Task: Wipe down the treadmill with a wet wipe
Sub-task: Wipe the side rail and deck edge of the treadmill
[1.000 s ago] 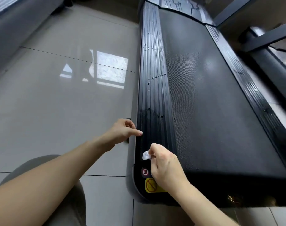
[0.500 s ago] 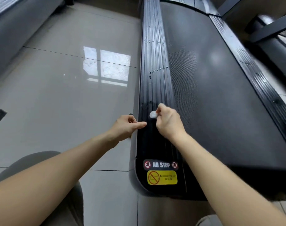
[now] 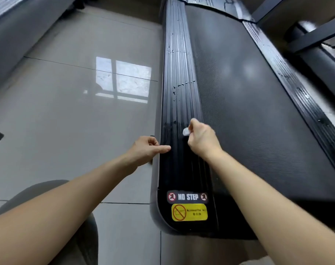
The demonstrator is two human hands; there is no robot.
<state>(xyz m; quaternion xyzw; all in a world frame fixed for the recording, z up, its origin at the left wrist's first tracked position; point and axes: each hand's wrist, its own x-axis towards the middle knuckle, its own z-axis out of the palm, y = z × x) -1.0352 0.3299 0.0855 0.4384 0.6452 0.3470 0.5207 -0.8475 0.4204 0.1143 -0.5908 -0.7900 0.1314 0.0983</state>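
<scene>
Down at the right hand's fingertips [image 3: 191, 122], a small balled-up wet wipe [image 3: 186, 131] is pinched between curled fingers and thumb and pressed onto the ribbed left side rail [image 3: 179, 77] of a black treadmill [image 3: 258, 119]. Bunching the wipe this small likely lets it work into the rail's narrow lengthwise grooves, where white flecks of grime [image 3: 182, 86] show farther up. The right hand [image 3: 202, 138] is seen from behind, knuckles up, wrist bent slightly, and its bare forearm runs back toward the lower right corner.

The left hand [image 3: 145, 149] rests at the rail's outer edge, just beside the right one. Its index finger points straight across the ribs, touching them, while the other fingers curl loosely and hold nothing. It appears to be steadying the person as they lean forward. Its forearm stretches back to the lower left, above a grey rounded shape [image 3: 48, 197] that may be the person's knee.

Nearer the camera, the rail ends in a "NO STEP" label [image 3: 187, 197] and a yellow warning sticker [image 3: 189, 212]. A glossy tiled floor [image 3: 67, 111] lies to the left, and the wide textured belt [image 3: 249, 150] to the right.
</scene>
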